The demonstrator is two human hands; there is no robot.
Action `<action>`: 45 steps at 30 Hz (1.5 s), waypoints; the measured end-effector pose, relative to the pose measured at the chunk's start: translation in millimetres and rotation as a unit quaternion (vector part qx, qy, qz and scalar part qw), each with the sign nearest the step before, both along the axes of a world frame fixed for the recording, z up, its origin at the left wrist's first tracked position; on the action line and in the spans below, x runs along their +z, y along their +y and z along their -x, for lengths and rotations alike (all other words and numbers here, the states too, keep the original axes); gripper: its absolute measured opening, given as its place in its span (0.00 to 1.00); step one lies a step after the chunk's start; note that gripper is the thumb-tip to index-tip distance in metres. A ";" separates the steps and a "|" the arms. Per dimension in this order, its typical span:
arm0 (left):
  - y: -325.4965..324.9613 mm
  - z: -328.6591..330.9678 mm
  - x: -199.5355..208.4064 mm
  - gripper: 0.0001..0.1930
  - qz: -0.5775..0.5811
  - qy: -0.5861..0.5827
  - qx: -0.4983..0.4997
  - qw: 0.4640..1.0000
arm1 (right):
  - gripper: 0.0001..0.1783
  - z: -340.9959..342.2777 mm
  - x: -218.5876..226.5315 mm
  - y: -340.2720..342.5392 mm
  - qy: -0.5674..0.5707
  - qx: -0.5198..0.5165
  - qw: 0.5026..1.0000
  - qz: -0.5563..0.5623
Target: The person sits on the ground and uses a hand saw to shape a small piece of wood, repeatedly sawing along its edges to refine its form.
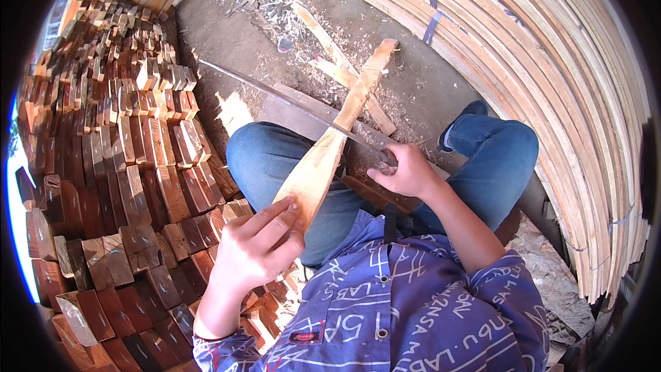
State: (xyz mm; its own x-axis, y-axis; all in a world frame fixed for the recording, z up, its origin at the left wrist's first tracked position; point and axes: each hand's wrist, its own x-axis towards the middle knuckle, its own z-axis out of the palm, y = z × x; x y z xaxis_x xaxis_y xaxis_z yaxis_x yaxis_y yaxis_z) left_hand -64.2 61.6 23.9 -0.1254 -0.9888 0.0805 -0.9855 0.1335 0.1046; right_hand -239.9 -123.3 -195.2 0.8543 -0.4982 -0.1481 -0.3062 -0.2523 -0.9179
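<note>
A pale paddle-shaped piece of wood (313,173) slants across my lap, its wide end toward me and its narrow end up and to the right. My left hand (264,246) grips the wide end, with fingers lying on the upper face. In my right hand (405,171) is the near end of a long, thin metal blade (272,92). That blade crosses over the wood at its narrowing part and points up to the left. Whether it is a saw or a file I cannot tell.
Stacked dark wooden blocks (131,200) fill the left side. Long bundled planks (544,89) curve along the right, bound with blue straps (432,24). Ahead on the ground lie wood offcuts (330,45) and shavings (265,7). A board (292,114) lies before my crossed legs (492,141).
</note>
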 end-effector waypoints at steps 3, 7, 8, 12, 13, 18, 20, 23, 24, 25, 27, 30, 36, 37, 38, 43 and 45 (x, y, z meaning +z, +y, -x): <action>-3.0 -4.3 -0.3 0.09 0.025 0.016 0.010 1.000 | 0.21 -17.1 46.1 10.7 0.029 -0.018 0.999 0.009; -13.7 4.2 8.1 0.10 0.000 -0.009 -0.006 1.000 | 0.14 -27.8 20.2 7.0 0.022 -0.064 0.996 0.066; -14.8 2.3 9.0 0.10 -0.008 -0.006 -0.015 1.000 | 0.13 -29.4 14.4 5.7 0.037 -0.075 0.994 0.074; -5.0 1.9 2.4 0.10 0.002 0.010 0.010 1.000 | 0.12 -28.2 19.0 9.8 0.070 -0.056 0.994 0.067; -2.2 0.0 -1.0 0.10 0.010 0.018 0.021 1.000 | 0.11 -29.3 21.0 9.1 0.076 -0.047 0.994 0.066; -5.4 3.7 -0.8 0.10 0.018 0.027 0.027 0.999 | 0.11 -22.5 52.6 20.9 0.017 -0.030 0.999 0.025; -10.8 9.1 4.0 0.09 0.022 0.036 0.029 0.999 | 0.11 -22.4 35.9 13.8 0.040 -0.050 0.996 0.056; -12.8 6.4 7.8 0.10 0.003 0.033 0.009 0.999 | 0.11 -25.1 17.5 1.5 0.085 -0.068 0.992 0.065; -10.7 3.4 5.6 0.09 0.007 0.037 0.021 0.999 | 0.11 -25.8 16.6 0.9 0.094 -0.062 0.992 0.057; -5.3 0.7 1.0 0.09 0.010 0.041 0.035 0.999 | 0.11 -27.5 19.2 1.7 0.101 -0.055 0.992 0.047; -1.2 -0.6 -2.3 0.09 0.019 0.045 0.053 0.997 | 0.11 -27.2 29.8 3.4 0.100 -0.042 0.992 0.057; 0.7 -1.9 -5.8 0.08 0.030 0.048 0.063 0.996 | 0.09 -25.8 49.1 13.4 0.035 -0.030 0.997 0.061; -8.2 2.3 3.9 0.07 0.007 0.034 0.038 0.999 | 0.10 -32.5 3.0 -5.7 0.098 -0.078 0.989 0.082; -2.7 0.2 0.8 0.07 0.006 0.040 0.045 0.998 | 0.11 -34.8 5.8 -5.2 0.102 -0.074 0.989 0.076; 0.7 -2.2 -1.3 0.07 0.006 0.045 0.052 0.998 | 0.12 -37.3 9.7 -4.3 0.107 -0.070 0.989 0.070; 2.8 -7.5 -4.1 0.06 0.021 0.057 0.069 0.996 | 0.12 -33.6 41.5 -2.9 0.096 -0.024 0.992 0.081; 0.6 -5.7 -4.9 0.06 0.021 0.063 0.073 0.995 | 0.11 -26.9 51.4 3.4 0.076 -0.005 0.994 0.080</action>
